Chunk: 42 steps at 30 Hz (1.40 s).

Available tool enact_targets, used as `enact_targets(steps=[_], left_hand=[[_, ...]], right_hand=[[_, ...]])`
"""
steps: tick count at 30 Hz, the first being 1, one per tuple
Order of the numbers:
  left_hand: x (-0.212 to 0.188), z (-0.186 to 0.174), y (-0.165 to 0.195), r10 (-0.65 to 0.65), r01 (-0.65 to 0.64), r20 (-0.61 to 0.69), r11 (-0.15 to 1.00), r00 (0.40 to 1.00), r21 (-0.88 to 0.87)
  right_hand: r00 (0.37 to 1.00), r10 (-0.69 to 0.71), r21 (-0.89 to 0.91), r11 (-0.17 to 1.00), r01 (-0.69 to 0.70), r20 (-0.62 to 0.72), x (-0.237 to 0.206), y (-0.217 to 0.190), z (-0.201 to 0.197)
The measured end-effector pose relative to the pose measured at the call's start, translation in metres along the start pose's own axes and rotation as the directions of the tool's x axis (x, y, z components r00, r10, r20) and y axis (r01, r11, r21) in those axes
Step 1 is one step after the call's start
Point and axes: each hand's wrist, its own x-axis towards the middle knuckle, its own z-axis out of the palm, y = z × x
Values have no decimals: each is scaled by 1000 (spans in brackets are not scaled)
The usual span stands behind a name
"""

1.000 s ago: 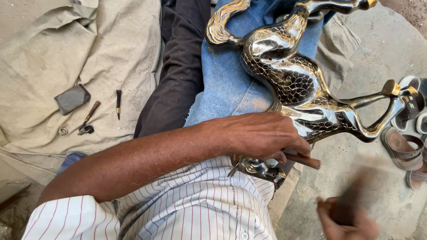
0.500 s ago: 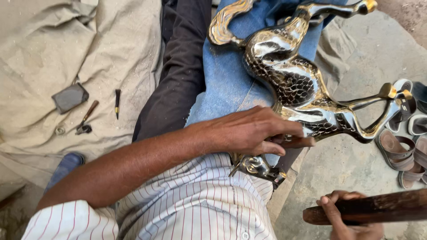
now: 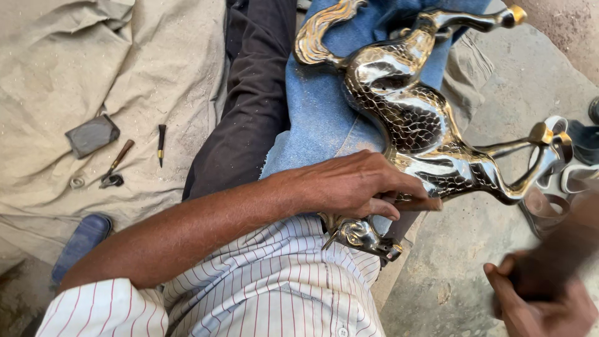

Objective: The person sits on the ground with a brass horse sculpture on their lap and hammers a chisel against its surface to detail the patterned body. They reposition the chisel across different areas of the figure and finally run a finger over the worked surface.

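Your left hand (image 3: 359,184) holds a short punch against the brass horse figure (image 3: 412,118), which lies across the blue denim cloth (image 3: 312,106) at upper centre — fingers pinched narrow on the tool. Half a second ago your right hand (image 3: 543,299) held a dark wooden stick level; now it is a blur at lower right, so a stroke appears under way. The fingers are wrapped around something dark — motion blur hides its shape. The punch tip is covered.
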Motion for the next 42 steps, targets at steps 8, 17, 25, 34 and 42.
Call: enact_targets(steps=[8, 17, 25, 34, 42], left_hand=[[-2, -9, -15, 154, -146, 122, 987, 981, -69], [-18, -3, -20, -1, -2, -48, 997, 999, -71], [-25, -3, -24, 178, -188, -113, 978, 977, -91], [-31, -4, -25, 69, -75, -74, 994, 995, -74], [-42, -1, -30, 183, -192, -186, 981, 965, -34]], right_hand=[[981, 193, -191, 964, -184, 32, -32, 43, 20], [892, -286, -485, 759, 433, 349, -4, 83, -29], [983, -161, -239, 955, 176, 84, 11, 2, -24], [999, -11, -48, 999, 9, -45, 10, -24, -22], [1000, 28, 62, 998, -28, -13, 10, -36, -23]])
